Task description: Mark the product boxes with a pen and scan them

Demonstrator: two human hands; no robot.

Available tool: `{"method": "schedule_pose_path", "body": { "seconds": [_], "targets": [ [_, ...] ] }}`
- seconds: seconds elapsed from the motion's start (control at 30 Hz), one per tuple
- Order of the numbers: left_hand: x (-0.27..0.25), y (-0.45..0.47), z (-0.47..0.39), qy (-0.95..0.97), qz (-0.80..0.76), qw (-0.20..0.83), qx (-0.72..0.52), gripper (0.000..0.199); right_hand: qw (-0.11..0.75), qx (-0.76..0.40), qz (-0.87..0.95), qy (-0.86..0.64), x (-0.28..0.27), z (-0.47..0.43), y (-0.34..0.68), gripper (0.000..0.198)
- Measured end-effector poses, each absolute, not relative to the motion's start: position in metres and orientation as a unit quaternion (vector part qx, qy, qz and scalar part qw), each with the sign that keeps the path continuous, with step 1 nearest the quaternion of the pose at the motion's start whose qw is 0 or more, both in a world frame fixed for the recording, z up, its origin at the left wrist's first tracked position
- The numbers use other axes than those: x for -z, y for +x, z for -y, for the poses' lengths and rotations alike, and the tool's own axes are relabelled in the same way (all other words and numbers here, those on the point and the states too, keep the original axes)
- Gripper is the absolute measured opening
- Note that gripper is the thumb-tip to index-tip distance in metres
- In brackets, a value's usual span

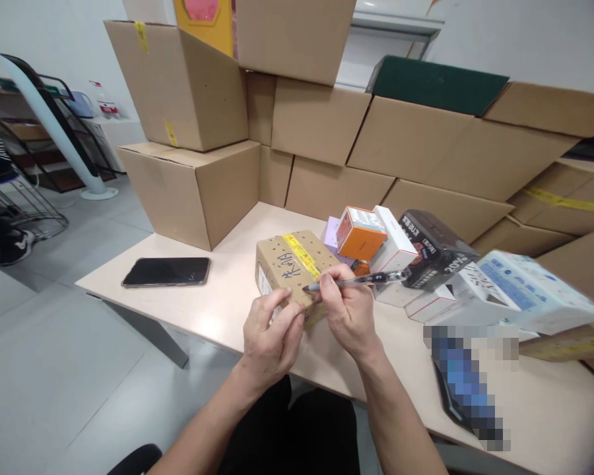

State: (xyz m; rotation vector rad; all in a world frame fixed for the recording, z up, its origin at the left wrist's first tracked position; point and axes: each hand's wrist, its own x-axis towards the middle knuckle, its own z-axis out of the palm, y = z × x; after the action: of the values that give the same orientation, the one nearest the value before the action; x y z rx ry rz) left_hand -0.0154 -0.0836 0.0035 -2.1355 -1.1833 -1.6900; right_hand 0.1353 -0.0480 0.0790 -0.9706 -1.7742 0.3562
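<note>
A small cardboard box lies on the table in front of me, a strip of yellow tape across its top and dark handwritten characters beside the tape. My left hand grips the box's near left corner with its fingers bent. A pen is pinched in my right hand. Its tip points left and meets the top of the box just below the writing, while its clear barrel sticks out to the right. My right fingers cover part of the box's right side.
A dark-screened phone lies to the left. Several product boxes, an orange one and a black one among them, crowd the right. A blurred-screen device lies near the right front. Large cartons wall the back.
</note>
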Motion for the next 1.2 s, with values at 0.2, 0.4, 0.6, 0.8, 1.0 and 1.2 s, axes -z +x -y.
{"method": "schedule_pose_path", "body": {
  "seconds": [0.2,0.4,0.6,0.8,1.0,1.2],
  "targets": [
    [-0.004,-0.016,0.084,-0.718,0.398,0.087,0.564,0.035,0.509,-0.136,0.749,-0.401,-0.080,0.048,0.137,0.021],
    [-0.004,-0.016,0.084,-0.717,0.401,0.086,0.564,0.034,0.509,-0.141,0.745,-0.407,-0.081,0.049,0.135,0.020],
    [-0.005,-0.015,0.083,-0.716,0.409,0.092,0.559,0.034,0.500,-0.180,0.742,-0.409,-0.078,0.047,0.140,0.025],
    [-0.005,-0.015,0.081,-0.712,0.408,0.094,0.564,0.035,0.635,-0.275,0.594,-0.411,-0.068,0.054,0.147,0.026],
    [-0.005,-0.019,0.078,-0.719,0.409,0.074,0.557,0.034,0.612,-0.144,0.592,-0.504,-0.034,0.075,0.191,0.022],
    [-0.005,-0.020,0.075,-0.715,0.406,0.070,0.564,0.034,0.461,-0.008,0.725,-0.512,-0.008,0.103,0.235,0.023]
  ]
}}
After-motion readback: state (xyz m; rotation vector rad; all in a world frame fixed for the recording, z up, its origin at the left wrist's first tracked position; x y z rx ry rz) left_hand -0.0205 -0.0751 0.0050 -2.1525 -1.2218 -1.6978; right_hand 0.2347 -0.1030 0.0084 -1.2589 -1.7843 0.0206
